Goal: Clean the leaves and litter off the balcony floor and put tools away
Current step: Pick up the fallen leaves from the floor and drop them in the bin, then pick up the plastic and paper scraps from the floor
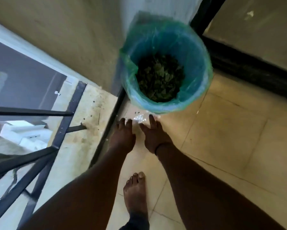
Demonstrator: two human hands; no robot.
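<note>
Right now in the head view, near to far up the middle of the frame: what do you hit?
Bare foot → left hand and right hand side by side, fingers open → clear plastic scrap on the tile floor → bin with green liner, leaves inside → wall.

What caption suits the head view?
Both open hands reach toward crumpled clear plastic litter beside the leaf-filled, green-lined blue bin.

A blue bin lined with a green plastic bag stands upright in the corner, holding dark leaves. A crumpled clear wrapper lies on the tile floor just beside its base.
</note>
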